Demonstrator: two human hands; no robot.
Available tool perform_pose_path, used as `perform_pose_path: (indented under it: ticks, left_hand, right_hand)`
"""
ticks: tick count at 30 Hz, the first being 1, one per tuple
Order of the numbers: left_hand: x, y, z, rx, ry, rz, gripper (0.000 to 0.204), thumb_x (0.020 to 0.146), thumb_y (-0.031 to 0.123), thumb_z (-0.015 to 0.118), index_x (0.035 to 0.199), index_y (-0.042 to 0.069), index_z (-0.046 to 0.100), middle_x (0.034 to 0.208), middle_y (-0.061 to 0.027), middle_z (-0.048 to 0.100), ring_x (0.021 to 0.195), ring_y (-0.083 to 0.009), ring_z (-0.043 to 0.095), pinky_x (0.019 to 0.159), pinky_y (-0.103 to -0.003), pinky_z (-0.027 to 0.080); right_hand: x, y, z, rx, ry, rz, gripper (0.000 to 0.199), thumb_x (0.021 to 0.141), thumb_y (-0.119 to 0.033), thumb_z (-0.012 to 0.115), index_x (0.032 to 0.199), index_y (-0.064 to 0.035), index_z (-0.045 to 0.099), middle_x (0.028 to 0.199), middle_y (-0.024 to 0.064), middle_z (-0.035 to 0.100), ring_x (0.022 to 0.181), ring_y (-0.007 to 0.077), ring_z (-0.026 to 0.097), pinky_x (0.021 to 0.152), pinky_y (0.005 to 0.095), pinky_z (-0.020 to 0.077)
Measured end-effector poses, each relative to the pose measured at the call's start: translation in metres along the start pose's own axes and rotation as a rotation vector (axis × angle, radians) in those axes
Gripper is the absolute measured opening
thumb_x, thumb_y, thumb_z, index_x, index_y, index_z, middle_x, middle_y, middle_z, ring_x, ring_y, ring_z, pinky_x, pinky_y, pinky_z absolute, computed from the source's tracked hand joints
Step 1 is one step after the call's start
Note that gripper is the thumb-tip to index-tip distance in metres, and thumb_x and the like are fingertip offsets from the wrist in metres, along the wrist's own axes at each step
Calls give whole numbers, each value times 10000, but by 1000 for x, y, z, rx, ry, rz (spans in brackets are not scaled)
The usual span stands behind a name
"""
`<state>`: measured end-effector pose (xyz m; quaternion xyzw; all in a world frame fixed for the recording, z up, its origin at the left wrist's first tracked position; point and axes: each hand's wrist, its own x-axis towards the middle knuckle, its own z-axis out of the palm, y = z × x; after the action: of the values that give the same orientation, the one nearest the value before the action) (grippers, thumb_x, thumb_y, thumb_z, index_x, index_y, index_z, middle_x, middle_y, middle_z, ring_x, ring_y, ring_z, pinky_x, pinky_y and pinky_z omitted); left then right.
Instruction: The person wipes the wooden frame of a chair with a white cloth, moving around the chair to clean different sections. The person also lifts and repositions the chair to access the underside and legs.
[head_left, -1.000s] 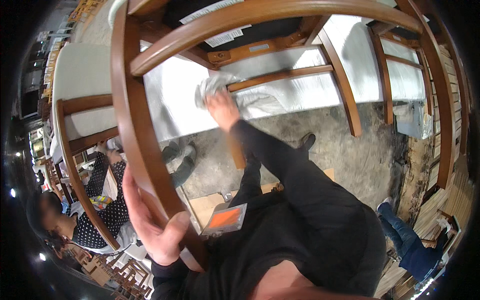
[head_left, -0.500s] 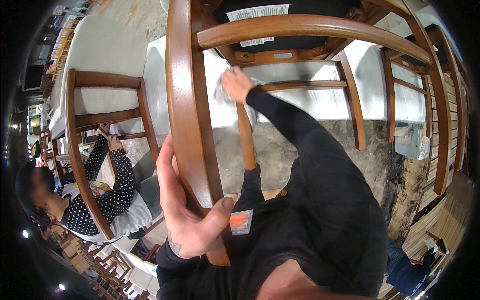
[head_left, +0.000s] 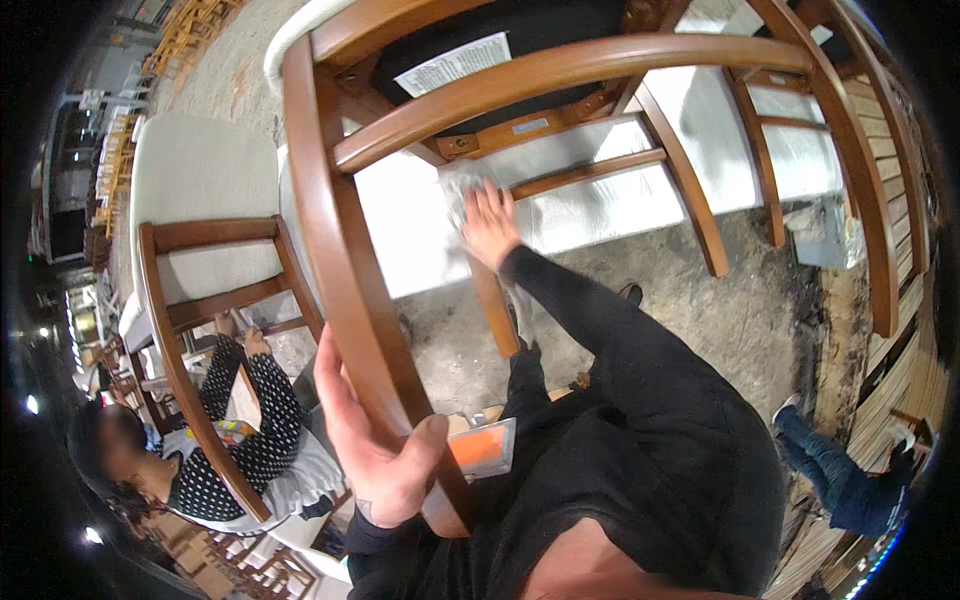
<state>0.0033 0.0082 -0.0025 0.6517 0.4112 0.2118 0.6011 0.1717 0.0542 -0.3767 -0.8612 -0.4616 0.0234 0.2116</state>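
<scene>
Underside label: a white printed sheet (head_left: 455, 65) on the chair's black underside; its print is too small for you to read.
Rail tag: a small pale tag (head_left: 530, 127) on the wooden seat frame, also unreadable from here.
Badge: an orange card in a clear holder (head_left: 480, 447) hangs at your front.
Left grip: your left hand (head_left: 385, 450) is cupped partway closed around the near chair leg (head_left: 370, 280), thumb on one side and fingers on the other.
Right grip: your right hand (head_left: 490, 228) has its fingers extended and slightly parted over a pale, blurred cloth (head_left: 456, 190), where a far leg (head_left: 492, 305) meets a side rail (head_left: 590, 173); you cannot tell how far it closes underneath.
Chair: the brown wooden frame is tipped with its underside toward you, against the white-covered tabletop (head_left: 405, 235).
Left side: a pale upholstered chair (head_left: 205, 190) stands near a co-worker in dotted sleeves (head_left: 270, 395).
</scene>
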Motion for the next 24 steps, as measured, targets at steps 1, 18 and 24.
perform_pose_path:
  ticks: [1,18,24]
  left_hand:
    - [-1,0,0,-9,23,-36,1030,652,6,662,1560,6,177,1422,-144,450,1298,-241,463,1103,-361,354]
    - [-9,-6,5,49,102,6,1033,675,112,746,1556,-7,220,1117,-149,569,717,-217,616,577,-314,516]
    - [-10,-7,1,-14,37,-6,1041,697,113,780,1563,28,208,1138,-139,567,780,-223,615,646,-330,521]
  right_hand:
    - [33,-6,4,-68,14,85,543,890,-334,635,1277,37,551,1329,188,576,1434,367,325,1180,569,197]
    - [46,-37,33,233,182,298,558,879,-192,575,1361,74,479,1370,264,535,1380,400,389,1156,539,289]
    - [-144,-34,6,318,-103,-15,640,909,-244,603,1485,-33,421,1518,237,366,1463,422,274,1179,594,257]
